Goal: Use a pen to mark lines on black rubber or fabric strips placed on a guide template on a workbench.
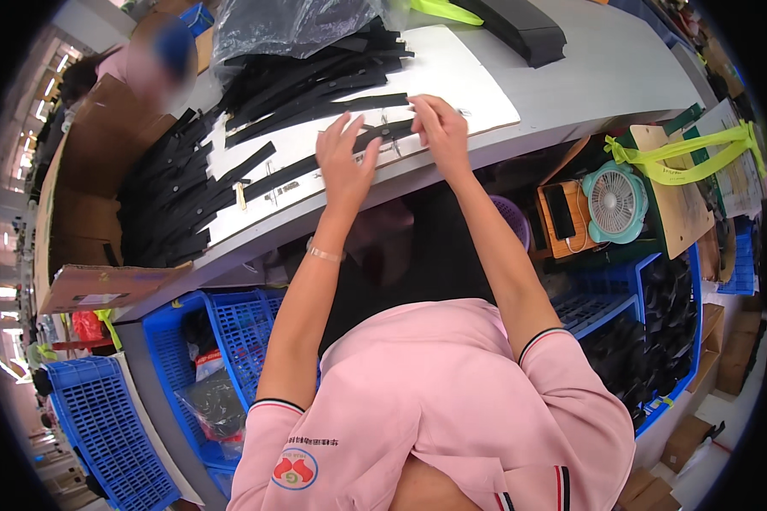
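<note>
1. Here's the black strip (394, 131), on the white sheet (493, 104) over the worktop (609, 72), between the two hands.
2. Its long axis rises from lower left to upper right, roughly along the near edge.
3. Left hand (345, 166): grip apart, thumb spread, strip to its right.
4. Right hand (445, 138) is nearer the strip's right end; clamped or not, can't tell.

Grey tabletop (609, 81) across the top, edge bowed by the lens. Rows of bright ceiling lights (62, 62) far left. Blue plastic crates (240, 328) below, both sides. Cardboard boxes (687, 440) on pale floor (700, 468), lower right.
</note>
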`<state>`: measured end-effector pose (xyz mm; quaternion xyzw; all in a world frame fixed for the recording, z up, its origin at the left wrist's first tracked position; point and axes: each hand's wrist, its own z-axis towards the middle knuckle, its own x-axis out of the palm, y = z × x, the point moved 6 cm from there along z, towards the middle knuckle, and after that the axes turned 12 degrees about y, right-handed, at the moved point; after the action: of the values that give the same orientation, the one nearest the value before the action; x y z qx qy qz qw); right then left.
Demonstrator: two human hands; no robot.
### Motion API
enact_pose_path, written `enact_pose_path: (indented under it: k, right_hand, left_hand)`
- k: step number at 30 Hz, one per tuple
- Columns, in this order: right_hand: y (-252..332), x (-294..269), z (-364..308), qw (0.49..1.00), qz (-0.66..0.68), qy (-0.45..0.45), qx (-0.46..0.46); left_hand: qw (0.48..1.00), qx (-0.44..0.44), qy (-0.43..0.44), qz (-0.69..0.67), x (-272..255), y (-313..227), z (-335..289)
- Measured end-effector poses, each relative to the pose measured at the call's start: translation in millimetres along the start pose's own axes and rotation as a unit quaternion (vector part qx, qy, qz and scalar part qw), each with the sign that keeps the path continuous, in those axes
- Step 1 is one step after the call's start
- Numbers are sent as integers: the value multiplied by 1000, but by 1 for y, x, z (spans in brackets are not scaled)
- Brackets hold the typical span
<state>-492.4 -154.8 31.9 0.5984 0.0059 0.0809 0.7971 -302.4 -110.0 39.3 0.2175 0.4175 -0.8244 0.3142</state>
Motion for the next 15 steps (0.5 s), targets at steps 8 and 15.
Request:
enact_pose_path:
  k: [8,15]
  right_hand:
    - [-34,-155,-193,964,-186,-157,110]
    - [-206,-180,-370,794,-80,-41,601]
  left_hand:
    - [964,-257,-21,61,-118,20,-225]
    - [531,-806,-32,-257,-106,171,-672]
